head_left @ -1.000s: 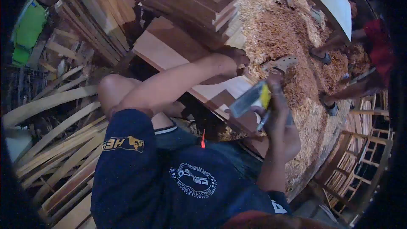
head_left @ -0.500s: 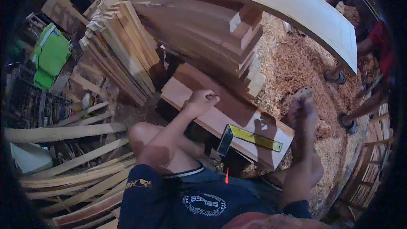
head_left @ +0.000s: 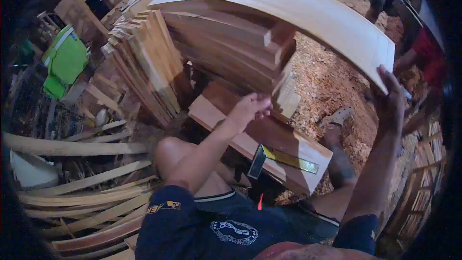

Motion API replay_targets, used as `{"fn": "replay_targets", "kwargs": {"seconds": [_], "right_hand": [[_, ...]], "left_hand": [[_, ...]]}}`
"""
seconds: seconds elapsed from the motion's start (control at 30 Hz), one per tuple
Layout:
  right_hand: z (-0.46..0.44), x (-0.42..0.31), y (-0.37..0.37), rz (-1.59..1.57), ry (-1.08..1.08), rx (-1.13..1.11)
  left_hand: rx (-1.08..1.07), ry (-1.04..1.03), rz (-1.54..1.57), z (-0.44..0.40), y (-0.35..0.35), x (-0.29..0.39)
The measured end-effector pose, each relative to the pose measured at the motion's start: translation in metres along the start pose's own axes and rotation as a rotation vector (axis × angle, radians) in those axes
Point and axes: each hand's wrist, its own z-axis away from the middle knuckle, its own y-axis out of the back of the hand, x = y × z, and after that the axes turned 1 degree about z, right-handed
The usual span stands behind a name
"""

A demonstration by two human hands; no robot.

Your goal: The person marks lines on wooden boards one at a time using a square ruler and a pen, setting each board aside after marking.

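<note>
My left hand [head_left: 251, 108] is closed above the reddish-brown timber beam [head_left: 269, 132] in front of me; what its fingers hold, if anything, is hidden. At the right, my right hand [head_left: 391, 89] grips the near corner of a long pale board [head_left: 308, 7], its fingers at the end edge. That board rests across a stack of thick timber planks [head_left: 226, 43]. On the beam, close to its right end, lies a try square with a yellow blade [head_left: 291, 159] and a dark stock.
Upright boards [head_left: 144, 62] lean left of the stack. Wood shavings [head_left: 322, 77] cover the floor at right, where a person in red [head_left: 427, 55] is partly visible. Long curved strips [head_left: 86, 197] lie at lower left, near a green container [head_left: 66, 61].
My right hand has reached forward and right, from near my knee to the pale board's corner. My left hand has moved a little to the right, still closed. The try square stays on the beam.
</note>
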Motion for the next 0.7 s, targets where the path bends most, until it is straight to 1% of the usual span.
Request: {"fn": "replay_targets", "kwargs": {"seconds": [0.03, 0.1, 0.13, 0.17, 0.2, 0.23, 0.3, 0.33, 0.37, 0.4, 0.47, 0.53, 0.57, 0.6, 0.7], "right_hand": [[0.011, 0.005, 0.009, 0.033, 0.018, -0.01], [0.04, 0.021, 0.017, 0.011, 0.1, -0.094], [0.055, 0.027, 0.029, 0.046, 0.083, -0.051], [0.068, 0.036, 0.042, 0.081, 0.062, -0.012], [0.065, 0.058, 0.08, 0.028, 0.111, -0.158], [0.087, 0.061, 0.077, 0.013, 0.116, -0.154], [0.106, 0.084, 0.116, 0.176, 0.086, -0.188], [0.119, 0.099, 0.128, 0.245, 0.056, -0.125], [0.131, 0.11, 0.135, 0.314, 0.026, -0.058], [0.141, 0.112, 0.135, 0.412, 0.014, -0.12], [0.148, 0.158, 0.189, 0.481, -0.083, -0.047], [0.158, 0.171, 0.205, 0.338, -0.208, 0.053], [0.159, 0.172, 0.192, 0.161, -0.275, 0.111], [0.16, 0.172, 0.182, -0.017, -0.341, 0.168], [0.144, 0.212, 0.203, -0.046, -0.514, 0.076]], "left_hand": [[-0.019, -0.005, 0.116, 0.0, -0.004, 0.01], [-0.115, -0.128, 0.337, 0.01, -0.015, 0.033], [-0.152, -0.191, 0.448, 0.014, -0.021, 0.045], [-0.117, -0.189, 0.514, 0.013, -0.024, 0.051], [-0.076, -0.185, 0.584, 0.01, -0.025, 0.055], [-0.032, -0.178, 0.662, 0.009, -0.028, 0.057], [-0.042, -0.124, 0.635, 0.019, -0.038, 0.073], [-0.053, -0.098, 0.622, 0.023, -0.04, 0.072], [0.024, -0.017, 0.619, 0.024, -0.04, 0.055], [0.094, 0.063, 0.606, 0.021, -0.038, 0.034], [0.244, 0.187, 0.6, 0.019, -0.034, -0.003], [0.173, 0.217, 0.604, 0.016, -0.014, -0.044], [0.144, 0.225, 0.606, 0.014, -0.005, -0.058], [0.197, 0.274, 0.581, 0.012, -0.001, -0.065], [0.151, 0.502, 0.367, 0.005, 0.026, -0.084]]}}
